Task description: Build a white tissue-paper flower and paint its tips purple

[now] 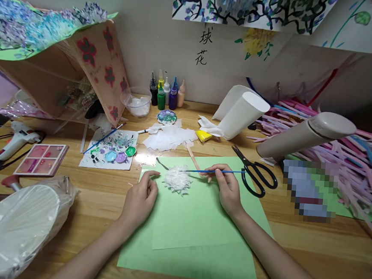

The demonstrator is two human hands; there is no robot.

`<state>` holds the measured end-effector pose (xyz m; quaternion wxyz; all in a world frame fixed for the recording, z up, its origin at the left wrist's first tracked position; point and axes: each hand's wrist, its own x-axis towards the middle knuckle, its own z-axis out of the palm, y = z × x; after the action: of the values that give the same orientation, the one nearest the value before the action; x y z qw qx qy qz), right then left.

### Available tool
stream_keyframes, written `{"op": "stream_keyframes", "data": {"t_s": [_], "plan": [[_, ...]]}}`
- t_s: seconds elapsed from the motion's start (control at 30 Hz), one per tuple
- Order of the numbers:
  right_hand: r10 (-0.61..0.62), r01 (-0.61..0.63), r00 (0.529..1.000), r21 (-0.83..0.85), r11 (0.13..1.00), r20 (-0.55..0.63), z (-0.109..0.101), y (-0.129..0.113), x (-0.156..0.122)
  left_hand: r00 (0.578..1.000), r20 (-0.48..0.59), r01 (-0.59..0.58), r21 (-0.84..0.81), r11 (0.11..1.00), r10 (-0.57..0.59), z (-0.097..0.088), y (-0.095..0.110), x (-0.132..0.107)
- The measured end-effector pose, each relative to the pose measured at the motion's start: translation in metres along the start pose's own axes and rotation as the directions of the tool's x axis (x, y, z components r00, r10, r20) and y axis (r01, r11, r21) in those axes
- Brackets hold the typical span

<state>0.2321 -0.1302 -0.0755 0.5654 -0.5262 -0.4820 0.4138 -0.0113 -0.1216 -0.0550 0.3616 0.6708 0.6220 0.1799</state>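
Note:
A thin blue paintbrush [228,171] is pinched in my right hand [229,190], its tip reaching left to a fluffy white paper flower [177,179]. The flower lies on light green paper [198,226], with a dark painted stroke at its upper left. My left hand [140,196] rests at the paper's left edge, beside the flower. Its fingers are loosely bent and apart, with nothing visible in them. Just beyond my right hand lie black-handled scissors [256,173], spread apart. A flat wooden stick [192,157] stretches from the white paper scraps [170,137] toward my right fingers.
Paint bottles [167,93] and a paint palette [166,117] stand at the back. A paint-spotted sheet [87,159] lies left. Rightward are a paper roll [244,116], a leaning tumbler [302,135] and pink strips [342,156]. A glue gun [15,141] and plastic-wrapped round fans [28,217] occupy the left.

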Motion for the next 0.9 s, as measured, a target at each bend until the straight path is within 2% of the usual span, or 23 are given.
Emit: {"op": "stream_keyframes", "data": {"t_s": [0.07, 0.23, 0.3, 0.4, 0.47, 0.53, 0.6, 0.67, 0.73, 0.8, 0.9], "plan": [[-0.01, 0.011, 0.999, 0.014, 1.0, -0.041, 0.0, 0.0, 0.001, 1.0, -0.004, -0.004, 0.012, 1.0, 0.004, 0.0, 0.0, 0.0], [0.001, -0.002, 0.996, 0.017, 1.0, 0.085, 0.0, 0.001, -0.001, 1.0, -0.007, -0.005, 0.018, 1.0, 0.005, 0.0, 0.002, 0.0], [-0.014, 0.015, 1.0, -0.023, 1.0, 0.026, -0.001, 0.001, -0.003, 1.0, -0.007, -0.006, 0.019, 1.0, 0.007, -0.001, 0.002, 0.0], [-0.119, 0.113, 0.988, -0.068, 0.991, -0.094, 0.0, -0.001, -0.004, 1.0, 0.003, -0.011, 0.042, 0.999, 0.011, -0.001, 0.002, 0.0], [-0.199, 0.192, 0.976, -0.081, 0.978, -0.092, 0.005, -0.008, -0.001, 1.0, 0.005, -0.016, 0.069, 0.997, 0.016, -0.002, 0.003, -0.001], [-0.233, 0.232, 0.972, -0.101, 0.967, -0.002, 0.016, -0.018, 0.007, 1.0, 0.006, -0.028, 0.102, 0.994, 0.027, -0.002, 0.003, -0.002], [-0.231, 0.254, 0.96, -0.151, 0.955, 0.158, 0.035, -0.031, 0.02, 0.999, 0.016, -0.051, 0.13, 0.99, 0.049, -0.002, 0.003, -0.002], [-0.25, 0.33, 0.91, -0.213, 0.92, 0.331, 0.059, -0.043, 0.035, 0.996, 0.034, -0.084, 0.146, 0.986, 0.08, -0.003, 0.003, -0.002], [-0.277, 0.422, 0.839, -0.239, 0.874, 0.468, 0.085, -0.05, 0.049, 0.993, 0.044, -0.113, 0.147, 0.983, 0.108, -0.003, 0.002, -0.001], [-0.275, 0.467, 0.784, -0.237, 0.852, 0.557, 0.109, -0.051, 0.06, 0.99, 0.048, -0.136, 0.148, 0.98, 0.13, -0.004, 0.0, -0.001], [-0.234, 0.48, 0.742, -0.254, 0.84, 0.628, 0.134, -0.046, 0.07, 0.987, 0.05, -0.159, 0.176, 0.971, 0.153, -0.004, -0.002, -0.001]]}}
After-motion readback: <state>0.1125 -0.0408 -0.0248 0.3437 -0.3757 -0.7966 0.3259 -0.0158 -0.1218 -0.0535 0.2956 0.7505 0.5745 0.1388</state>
